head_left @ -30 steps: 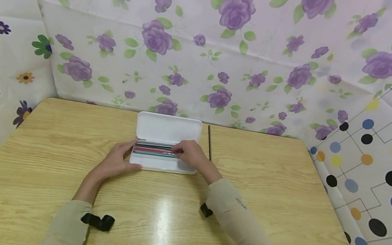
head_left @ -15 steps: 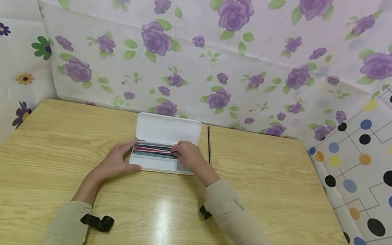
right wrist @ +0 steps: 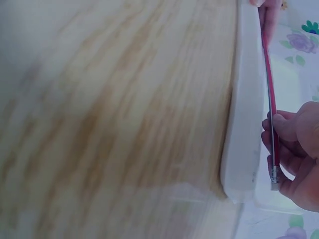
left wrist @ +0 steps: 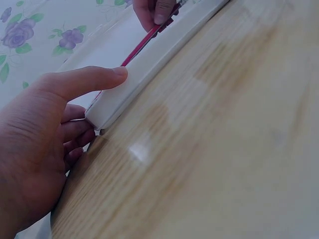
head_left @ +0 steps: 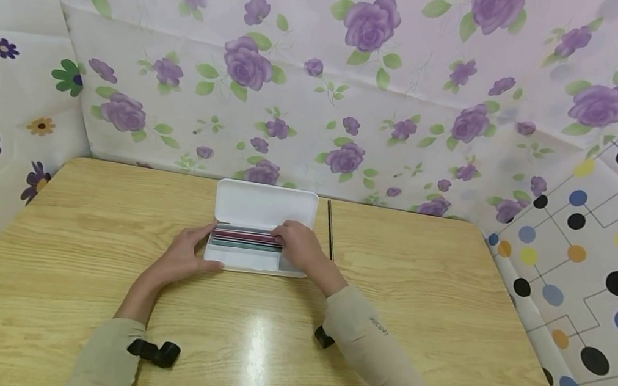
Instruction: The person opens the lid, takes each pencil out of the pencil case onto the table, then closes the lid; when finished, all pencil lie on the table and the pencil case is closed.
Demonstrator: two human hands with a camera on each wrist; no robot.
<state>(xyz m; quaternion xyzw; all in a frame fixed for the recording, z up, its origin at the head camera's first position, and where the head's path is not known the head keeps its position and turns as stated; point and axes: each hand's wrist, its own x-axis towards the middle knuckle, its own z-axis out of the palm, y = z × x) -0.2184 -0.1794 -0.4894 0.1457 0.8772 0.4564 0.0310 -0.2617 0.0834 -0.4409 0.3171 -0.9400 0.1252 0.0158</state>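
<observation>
A white pencil case (head_left: 242, 259) lies on the table with its lid (head_left: 264, 205) raised at the back. Red, dark and green pencils lie lengthwise in its rear compartment. My left hand (head_left: 181, 256) grips the left end, thumb at the front edge and forefinger at the rear corner. In the left wrist view its thumb rests over the rim. With thumb and fingers, my right hand (head_left: 300, 245) pinches a red pencil (right wrist: 272, 99) near its eraser end, over the case's right half. The right wrist view shows a silver ferrule and pale eraser beyond the fingers.
A thin dark rod (head_left: 330, 227), perhaps a pencil, lies on the wooden table (head_left: 406, 275) just right of the case. Behind stands a flowered cloth wall (head_left: 306, 95); a dotted cloth (head_left: 570, 301) hangs at the right.
The red pencil shifts slightly among the others under my right hand, tilting and then lying nearly parallel to them. My left hand keeps its place on the case.
</observation>
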